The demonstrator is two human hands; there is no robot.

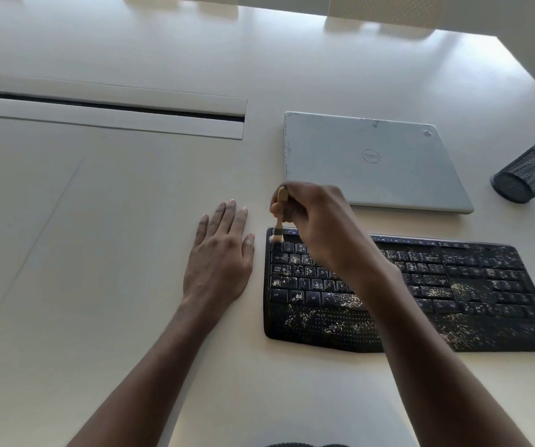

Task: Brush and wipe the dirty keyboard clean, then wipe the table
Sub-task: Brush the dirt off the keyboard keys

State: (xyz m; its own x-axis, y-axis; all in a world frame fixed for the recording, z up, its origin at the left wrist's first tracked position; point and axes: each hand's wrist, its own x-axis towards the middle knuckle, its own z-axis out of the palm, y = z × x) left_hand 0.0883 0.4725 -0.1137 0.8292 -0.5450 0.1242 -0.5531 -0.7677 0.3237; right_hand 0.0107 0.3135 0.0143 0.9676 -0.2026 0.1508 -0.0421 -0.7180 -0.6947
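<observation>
Matt black keyboard [421,295] — smooth, faintly glossy table [130,221].

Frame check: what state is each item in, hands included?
Keyboard: covered in pale crumbs, flat on table.
Brush: upright, bristles on keyboard's far-left corner.
Right hand: grips the brush handle.
Left hand: open, flat on table beside keyboard.
Laptop: closed.
Mesh cup: contents hidden.

Open table [98,253] surface is found left of the keyboard [453,285], broken by the left hand [219,259] laid flat just beside it. A narrow strip is left between keyboard and closed laptop [375,162], overhung at its left end by the right hand [311,221] gripping a brush [279,217]. The right edge is obstructed by a mesh cup [530,172].
</observation>
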